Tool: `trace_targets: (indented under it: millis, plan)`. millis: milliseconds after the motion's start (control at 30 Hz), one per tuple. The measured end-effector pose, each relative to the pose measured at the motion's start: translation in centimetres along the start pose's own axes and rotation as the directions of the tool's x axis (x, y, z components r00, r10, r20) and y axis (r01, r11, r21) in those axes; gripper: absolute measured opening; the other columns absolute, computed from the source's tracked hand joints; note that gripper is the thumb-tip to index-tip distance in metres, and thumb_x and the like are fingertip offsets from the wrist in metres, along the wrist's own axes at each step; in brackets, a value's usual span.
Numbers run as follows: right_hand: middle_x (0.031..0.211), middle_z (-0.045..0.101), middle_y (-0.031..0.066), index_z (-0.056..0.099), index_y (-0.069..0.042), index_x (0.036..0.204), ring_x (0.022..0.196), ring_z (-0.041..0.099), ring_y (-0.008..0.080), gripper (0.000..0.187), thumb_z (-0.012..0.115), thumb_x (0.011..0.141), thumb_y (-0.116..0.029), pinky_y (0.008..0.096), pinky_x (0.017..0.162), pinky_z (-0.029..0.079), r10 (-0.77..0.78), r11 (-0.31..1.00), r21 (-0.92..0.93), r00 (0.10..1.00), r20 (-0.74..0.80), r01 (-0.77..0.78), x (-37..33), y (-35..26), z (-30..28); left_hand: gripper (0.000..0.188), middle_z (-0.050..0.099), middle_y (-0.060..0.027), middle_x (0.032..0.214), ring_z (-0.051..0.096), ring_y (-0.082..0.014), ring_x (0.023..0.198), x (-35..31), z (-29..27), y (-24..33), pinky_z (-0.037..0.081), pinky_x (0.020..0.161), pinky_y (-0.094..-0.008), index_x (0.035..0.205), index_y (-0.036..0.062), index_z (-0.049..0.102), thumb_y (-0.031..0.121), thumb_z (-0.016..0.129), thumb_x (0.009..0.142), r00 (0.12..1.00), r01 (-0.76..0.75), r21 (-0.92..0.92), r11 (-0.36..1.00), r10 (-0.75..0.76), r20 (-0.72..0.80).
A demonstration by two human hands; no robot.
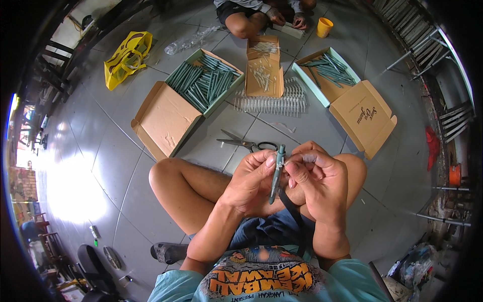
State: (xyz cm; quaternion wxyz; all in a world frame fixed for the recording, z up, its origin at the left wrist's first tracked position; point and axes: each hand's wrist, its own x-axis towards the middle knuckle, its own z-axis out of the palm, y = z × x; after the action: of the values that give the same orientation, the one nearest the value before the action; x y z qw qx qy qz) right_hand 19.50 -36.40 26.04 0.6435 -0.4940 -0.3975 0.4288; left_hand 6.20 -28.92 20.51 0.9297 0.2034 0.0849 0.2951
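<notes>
Pen (277,176) of dark green, held above our crossed legs (183,189), our left hand (247,185) gripping it, our right hand (320,185) bent close at its upper part, whether also gripping we cannot tell, black-handled scissors (248,144) on grey floor (123,113) beyond.

We cannot tell whether the right hand's (319,181) fingertips grip the green pen (275,182) itself or some tiny piece on it, and the left hand (249,183) hides several of its own fingers. Beyond the floor's (206,132) far boxes, we lose the co-worker's (243,24) head to the picture's edge; glare blots out the floor's left side.
</notes>
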Motion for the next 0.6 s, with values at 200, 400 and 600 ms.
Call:
trace_targets:
  millis: [200, 400, 600]
  plan:
    - [0.095, 0.061, 0.0046, 0.068, 0.005, 0.097, 0.07, 0.054, 0.0054, 0.008, 0.067, 0.09, -0.001, 0.0199, 0.062, 0.045, 0.0, 1.0, 0.012, 1.0, 0.005, 0.0, 0.08, 0.22, -0.11, 0.021, 0.067, -0.0087, 0.091, 0.064, -0.0217, 0.082, 0.05, -0.19, -0.11, 0.052, 0.078, -0.0346, 0.099, 0.0008, 0.064, 0.021, 0.061, 0.097, 1.0, 0.011, 0.016, 1.0, -0.012, 0.016]
    - [0.095, 0.062, 0.0055, 0.067, 0.005, 0.097, 0.072, 0.055, 0.006, 0.008, 0.067, 0.091, 0.0, 0.0203, 0.063, 0.046, 0.024, 0.998, 0.056, 1.0, 0.015, -0.025, -0.02, 0.2, -0.16, 0.022, 0.067, -0.0091, 0.091, 0.064, -0.022, 0.081, 0.09, 0.01, -0.14, 0.051, 0.079, -0.0343, 0.099, 0.0009, 0.064, 0.022, 0.061, 0.097, 1.0, 0.018, -0.004, 1.0, -0.018, 0.02]
    - [0.095, 0.062, 0.0065, 0.067, 0.006, 0.097, 0.073, 0.056, 0.0064, 0.008, 0.066, 0.091, 0.0, 0.0206, 0.065, 0.047, 0.066, 0.991, 0.116, 0.997, 0.035, -0.069, 0.0, 0.32, -0.35, 0.024, 0.066, -0.0101, 0.09, 0.064, -0.0225, 0.081, -0.04, -0.07, -0.16, 0.051, 0.079, -0.0346, 0.1, 0.0005, 0.063, 0.024, 0.059, 0.098, 1.0, 0.022, -0.016, 1.0, -0.022, 0.002]
